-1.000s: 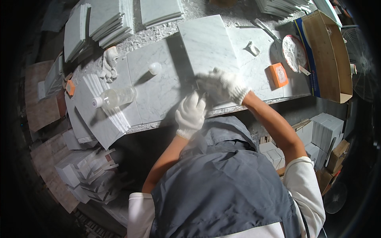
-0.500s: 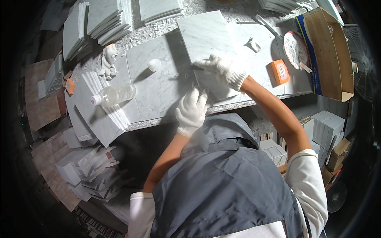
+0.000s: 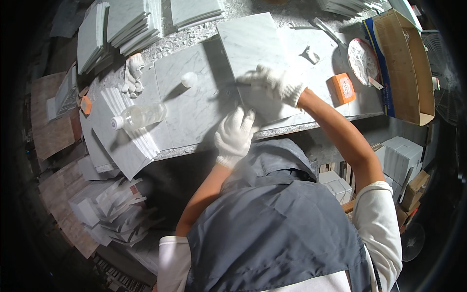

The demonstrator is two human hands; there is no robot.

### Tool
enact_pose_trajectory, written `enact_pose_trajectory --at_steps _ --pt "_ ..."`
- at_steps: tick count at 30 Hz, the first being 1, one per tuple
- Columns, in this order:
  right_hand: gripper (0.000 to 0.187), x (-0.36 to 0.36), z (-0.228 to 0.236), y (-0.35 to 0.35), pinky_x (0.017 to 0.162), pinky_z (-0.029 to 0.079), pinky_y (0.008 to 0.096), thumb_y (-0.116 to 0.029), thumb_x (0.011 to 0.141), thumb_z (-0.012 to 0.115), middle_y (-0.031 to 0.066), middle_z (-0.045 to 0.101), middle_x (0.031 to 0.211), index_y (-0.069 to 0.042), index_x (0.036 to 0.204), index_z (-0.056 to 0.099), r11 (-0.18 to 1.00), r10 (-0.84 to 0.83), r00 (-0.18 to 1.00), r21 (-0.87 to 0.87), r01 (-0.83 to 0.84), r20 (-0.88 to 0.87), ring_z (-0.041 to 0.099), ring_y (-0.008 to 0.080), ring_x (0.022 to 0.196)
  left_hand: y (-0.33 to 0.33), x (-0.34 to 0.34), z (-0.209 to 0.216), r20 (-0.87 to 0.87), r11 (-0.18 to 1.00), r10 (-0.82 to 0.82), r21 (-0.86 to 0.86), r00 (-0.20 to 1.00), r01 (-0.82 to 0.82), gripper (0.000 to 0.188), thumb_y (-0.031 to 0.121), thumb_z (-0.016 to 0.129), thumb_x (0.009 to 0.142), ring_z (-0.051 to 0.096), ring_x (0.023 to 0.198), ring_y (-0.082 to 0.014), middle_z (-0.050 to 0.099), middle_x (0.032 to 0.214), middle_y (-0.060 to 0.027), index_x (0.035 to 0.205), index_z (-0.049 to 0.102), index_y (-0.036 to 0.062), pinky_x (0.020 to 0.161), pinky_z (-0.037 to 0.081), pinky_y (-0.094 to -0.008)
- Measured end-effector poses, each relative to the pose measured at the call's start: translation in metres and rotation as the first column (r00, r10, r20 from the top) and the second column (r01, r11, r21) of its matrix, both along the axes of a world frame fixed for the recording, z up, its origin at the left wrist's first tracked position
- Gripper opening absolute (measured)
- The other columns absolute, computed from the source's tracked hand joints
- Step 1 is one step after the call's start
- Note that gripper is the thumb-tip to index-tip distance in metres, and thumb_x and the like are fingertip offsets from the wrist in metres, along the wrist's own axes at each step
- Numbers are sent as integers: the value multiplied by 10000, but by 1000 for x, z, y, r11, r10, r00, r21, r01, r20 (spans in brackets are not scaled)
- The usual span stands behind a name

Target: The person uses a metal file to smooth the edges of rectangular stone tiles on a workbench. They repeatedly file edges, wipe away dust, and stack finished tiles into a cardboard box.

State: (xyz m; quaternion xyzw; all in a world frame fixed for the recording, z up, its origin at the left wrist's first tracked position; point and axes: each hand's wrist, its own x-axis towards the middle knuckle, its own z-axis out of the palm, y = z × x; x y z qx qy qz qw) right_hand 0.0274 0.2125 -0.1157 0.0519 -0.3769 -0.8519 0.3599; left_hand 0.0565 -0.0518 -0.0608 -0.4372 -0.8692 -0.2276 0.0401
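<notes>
A pale grey-veined marble tile (image 3: 253, 41) lies at a slant on the marble-topped bench. My right hand (image 3: 275, 82), in a white knit glove, rests on its upper face. Its fingers are bent together and point toward the tile's left edge; whatever they pinch is hidden. My left hand (image 3: 234, 132), gloved too, is closed at the tile's near left corner, fingertips against the edge. Left of the hands stands a small white rounded object (image 3: 189, 80). Farther left, a clear plastic bottle (image 3: 143, 116) lies on its side across several leaning tiles (image 3: 114, 136).
Stacked tiles (image 3: 129, 22) line the bench's far side amid white rubble. A spare glove (image 3: 132, 75) lies at left. Rightward are an orange box (image 3: 343, 88), a red-rimmed bowl of white paste (image 3: 363, 61), a cardboard box (image 3: 408, 68) and a fan (image 3: 441, 73).
My right hand has shifted very slightly, its wrist and forearm moving a little to the right. The left hand and the tile stay almost in place.
</notes>
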Motion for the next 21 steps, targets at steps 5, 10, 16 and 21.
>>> enact_pose_trajectory --at_steps 5,10,16,21 --pt "797 9 54 -9 1108 442 353 -518 891 668 77 447 1574 -145 1554 431 -308 858 352 173 936 -374 522 243 1282 0 -1 1 42 998 -5 -62 999 8 547 247 769 810 621 1117 -357 593 1309 -163 1334 662 130 925 526 -467" --pt "707 8 59 -13 1098 409 328 -492 933 609 66 445 1564 -147 1532 460 -470 851 524 392 790 -35 507 227 1272 0 -2 1 -34 1000 -8 13 999 9 562 244 773 792 622 1110 -346 596 1294 -161 1330 662 125 926 529 -459" --pt "551 11 40 -18 926 556 276 -247 1084 329 123 368 1619 -144 1621 258 -560 741 633 314 767 -226 621 160 1135 -1 -3 2 -23 997 -9 -72 1000 7 528 245 770 802 616 1121 -343 589 1311 -147 1308 674 129 938 523 -444" --pt "774 39 76 -26 1061 455 391 -566 881 599 134 523 1479 -103 1493 499 -371 914 376 -59 927 154 560 222 1258 -12 -5 3 12 999 -36 33 999 35 471 242 784 800 656 1055 -325 638 1288 -131 1248 713 113 901 540 -436"
